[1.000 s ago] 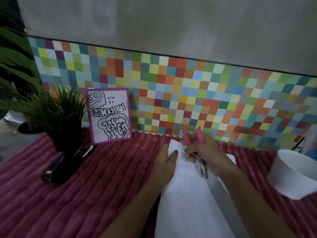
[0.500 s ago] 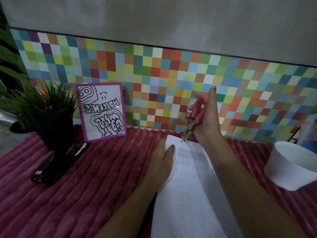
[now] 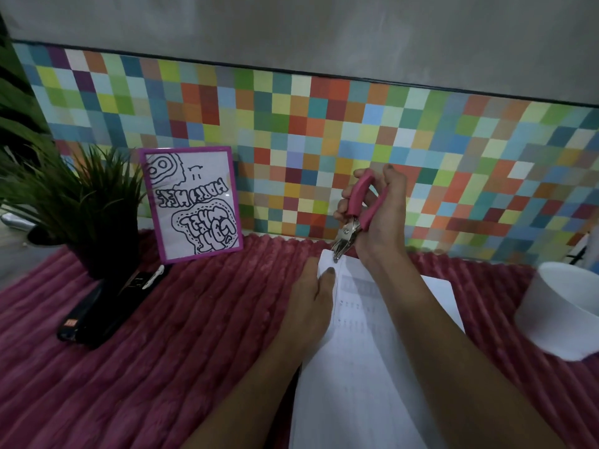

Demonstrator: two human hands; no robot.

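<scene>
The right hand [image 3: 379, 218] holds a pink-handled hole punch [image 3: 358, 197]. Its fingers are curled around one handle and its palm lies against the other, and the two handles stand a little apart, not squeezed together. The hand is raised above the cloth, with the metal nose of the punch pointing down and away from the palm. Directly below this grip is the paper [image 3: 363, 367], which lies flat and runs from the nose back toward the person. The nose meets the far edge of the paper near its left corner, but I cannot tell if the edge is really inside the mouth of the punch. Below the grip and a little to its left, the left hand [image 3: 308, 303] rests on the left border of the paper with straight fingers, and its thumb presses on the sheet just beside the nose. The paper lies on a ribbed pink cloth [image 3: 162, 351]. Left of the grip, a framed drawing [image 3: 194, 202] leans on the coloured tile wall [image 3: 324, 124]. Further left is a potted plant [image 3: 74, 196], with a black stapler [image 3: 97, 315] in front of it. Well to the right of the grip, and lower, is a white bowl [image 3: 564, 312].
</scene>
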